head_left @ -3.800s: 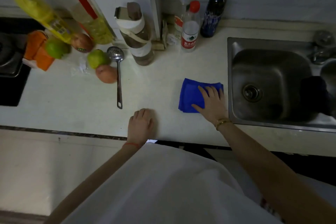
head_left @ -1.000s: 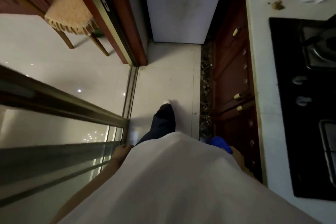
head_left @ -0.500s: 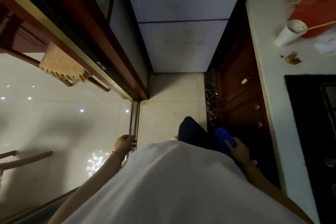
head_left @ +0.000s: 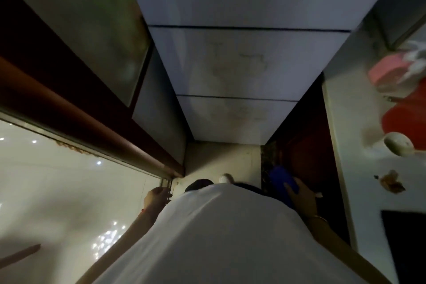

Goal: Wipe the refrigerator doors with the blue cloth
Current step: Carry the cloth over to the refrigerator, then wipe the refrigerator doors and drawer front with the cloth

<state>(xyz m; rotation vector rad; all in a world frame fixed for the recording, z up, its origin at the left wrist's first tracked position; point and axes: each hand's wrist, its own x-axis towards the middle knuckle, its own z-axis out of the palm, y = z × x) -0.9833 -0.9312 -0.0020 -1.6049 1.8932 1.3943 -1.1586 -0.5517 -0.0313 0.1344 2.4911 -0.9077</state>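
The pale grey refrigerator (head_left: 242, 62) stands straight ahead, its doors split by two dark horizontal seams, with faint smudges on the middle and lower doors. The blue cloth (head_left: 284, 180) hangs low at my right side, folded, and my right hand (head_left: 302, 196) grips it, well short of the doors. My left hand (head_left: 156, 197) is down at my left side with fingers curled, next to the sliding door frame; it holds nothing that I can see. My white shirt hides the lower parts of both arms.
A dark wooden sliding-door frame (head_left: 92, 127) with glass runs along the left. On the right a white counter (head_left: 359, 168) carries a red container (head_left: 405, 122), a pink item, a white cup (head_left: 397, 143) and some scraps, above dark red cabinets (head_left: 304, 145). A narrow strip of floor (head_left: 221, 159) lies ahead.
I have turned from the counter and walked up to the refrigerator, which now fills the view ahead. The blue cloth stays in my right hand at my side.
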